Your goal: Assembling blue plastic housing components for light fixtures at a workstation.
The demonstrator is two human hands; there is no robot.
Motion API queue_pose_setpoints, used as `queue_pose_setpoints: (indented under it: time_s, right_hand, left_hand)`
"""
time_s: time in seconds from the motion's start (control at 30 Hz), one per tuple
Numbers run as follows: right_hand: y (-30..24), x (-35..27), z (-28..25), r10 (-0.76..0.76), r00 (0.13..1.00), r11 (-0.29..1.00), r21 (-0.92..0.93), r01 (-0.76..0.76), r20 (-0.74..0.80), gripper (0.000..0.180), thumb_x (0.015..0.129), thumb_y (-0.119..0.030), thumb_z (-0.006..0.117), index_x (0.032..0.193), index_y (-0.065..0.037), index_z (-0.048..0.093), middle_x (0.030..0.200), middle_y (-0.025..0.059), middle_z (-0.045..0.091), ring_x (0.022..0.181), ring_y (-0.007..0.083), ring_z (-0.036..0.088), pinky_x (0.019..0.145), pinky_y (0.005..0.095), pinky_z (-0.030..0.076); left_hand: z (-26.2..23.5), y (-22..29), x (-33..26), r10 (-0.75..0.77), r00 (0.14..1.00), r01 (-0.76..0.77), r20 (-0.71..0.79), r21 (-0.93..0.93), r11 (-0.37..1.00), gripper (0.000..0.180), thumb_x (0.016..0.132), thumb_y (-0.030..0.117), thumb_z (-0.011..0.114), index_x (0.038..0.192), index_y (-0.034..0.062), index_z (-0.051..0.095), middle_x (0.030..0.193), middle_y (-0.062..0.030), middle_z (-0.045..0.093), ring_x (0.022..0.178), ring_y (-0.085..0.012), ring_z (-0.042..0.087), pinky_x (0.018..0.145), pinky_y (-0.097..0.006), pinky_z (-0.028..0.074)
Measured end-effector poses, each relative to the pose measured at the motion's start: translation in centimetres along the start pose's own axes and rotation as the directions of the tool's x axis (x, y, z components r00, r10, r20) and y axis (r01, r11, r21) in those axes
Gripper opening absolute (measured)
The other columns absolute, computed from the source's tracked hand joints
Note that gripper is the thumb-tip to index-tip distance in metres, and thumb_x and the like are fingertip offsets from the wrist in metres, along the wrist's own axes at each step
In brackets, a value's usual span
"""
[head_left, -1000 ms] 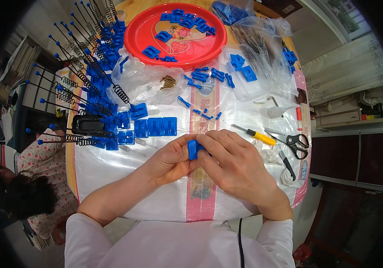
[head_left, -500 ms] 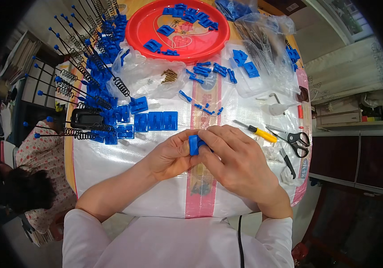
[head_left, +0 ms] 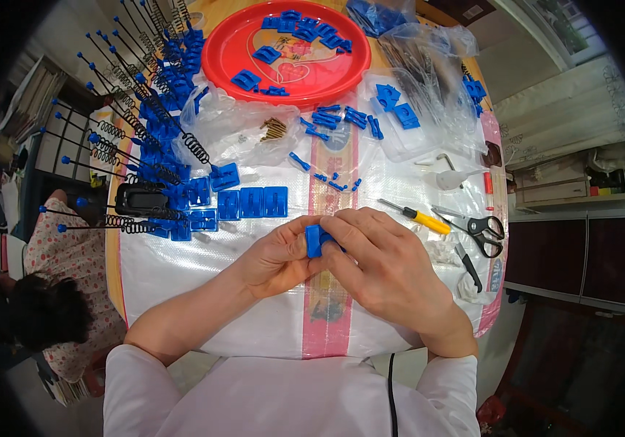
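While finished blue pieces lie in a row ahead, the left hand and right hand both pinch one small blue part above the counter, many loose parts left

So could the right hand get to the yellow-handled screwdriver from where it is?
Probably yes: the yellow-handled screwdriver lies in the open just beyond the right hand, nothing between them, though that hand now grips the small blue part with the left hand.
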State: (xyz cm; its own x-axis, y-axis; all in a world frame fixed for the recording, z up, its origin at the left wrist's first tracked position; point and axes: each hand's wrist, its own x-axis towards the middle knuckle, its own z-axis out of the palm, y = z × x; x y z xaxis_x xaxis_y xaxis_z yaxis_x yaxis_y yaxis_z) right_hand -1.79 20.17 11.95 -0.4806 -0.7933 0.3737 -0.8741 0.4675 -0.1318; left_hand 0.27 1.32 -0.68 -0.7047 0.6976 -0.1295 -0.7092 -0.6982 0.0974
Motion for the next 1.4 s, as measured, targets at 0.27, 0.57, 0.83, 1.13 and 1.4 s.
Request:
queue_pose_setpoints:
  time_s: [0.27,0.57,0.83,1.13,1.4]
  right_hand:
    - [0.13,-0.01,0.02,0.003,1.0,1.0,0.013,-0.004,0.014,0.023,0.065,-0.011,0.066,0.084,0.003,0.06,0.107,0.0169,0.063,0.098,0.0307,0.064,0.082,0.0404,0.054]
    - [0.14,0.01,0.03,-0.012,1.0,1.0,0.015,0.012,0.0,0.024,0.063,-0.011,0.065,0.083,0.004,0.06,0.105,0.0177,0.062,0.098,0.0308,0.062,0.084,0.0396,0.053]
    - [0.11,-0.02,0.22,-0.006,1.0,1.0,-0.009,0.006,0.01,0.025,0.066,-0.011,0.065,0.085,0.004,0.061,0.106,0.0176,0.062,0.099,0.0311,0.063,0.083,0.0404,0.054]
    - [0.12,-0.01,0.21,-0.004,1.0,1.0,-0.002,0.004,0.015,0.024,0.066,-0.01,0.065,0.085,0.004,0.06,0.107,0.0176,0.062,0.099,0.0312,0.063,0.084,0.0402,0.054]
    - [0.05,0.07,0.09,0.0,1.0,1.0,0.0,0.0,0.03,0.023,0.067,-0.011,0.065,0.085,0.003,0.06,0.107,0.0171,0.062,0.098,0.0305,0.063,0.082,0.0395,0.054]
  left_hand:
    - [0.63,0.04,0.04,-0.004,0.999,0.004,-0.035,0.001,1.0,0.047,0.089,0.009,0.068,0.133,0.0072,0.051,0.127,-0.0071,0.059,0.121,-0.0204,0.057,0.107,-0.037,0.047]
    - [0.37,-0.12,-0.02,0.004,0.999,-0.003,-0.039,0.033,0.999,0.048,0.09,0.012,0.068,0.134,0.0071,0.051,0.124,-0.0057,0.061,0.119,-0.0186,0.058,0.106,-0.036,0.048]
    - [0.71,-0.27,0.12,0.0,0.998,-0.001,-0.064,-0.019,1.0,0.047,0.09,0.012,0.068,0.133,0.0074,0.051,0.122,-0.0047,0.062,0.117,-0.0173,0.06,0.105,-0.033,0.049]
    - [0.62,-0.27,0.17,0.001,0.999,-0.002,-0.038,-0.033,0.999,0.048,0.09,0.012,0.067,0.134,0.0065,0.05,0.121,-0.0046,0.062,0.116,-0.0169,0.06,0.105,-0.033,0.049]
    - [0.47,-0.35,0.29,0.004,0.999,-0.003,-0.042,0.008,1.0,0.05,0.089,0.016,0.069,0.134,0.006,0.05,0.12,-0.0038,0.063,0.116,-0.0161,0.06,0.105,-0.033,0.048]
